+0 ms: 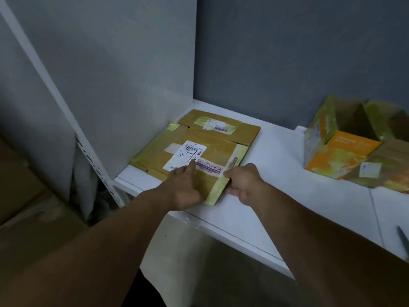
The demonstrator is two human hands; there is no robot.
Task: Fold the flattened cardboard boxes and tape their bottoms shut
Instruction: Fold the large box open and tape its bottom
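On the white table (276,173) the flattened cardboard box (210,140) lies at the left end, close against the grey partition, with an opened orange box (345,149) well apart to the right. Our left hand (186,189) presses flat on its near corner, fingers (189,167) straight, while our right hand (245,185) curls round the near right edge. If we lift now, we judge the yellowed tape (219,191) could keep the panels stuck together or tear them, or the box could slip off the table's near edge.
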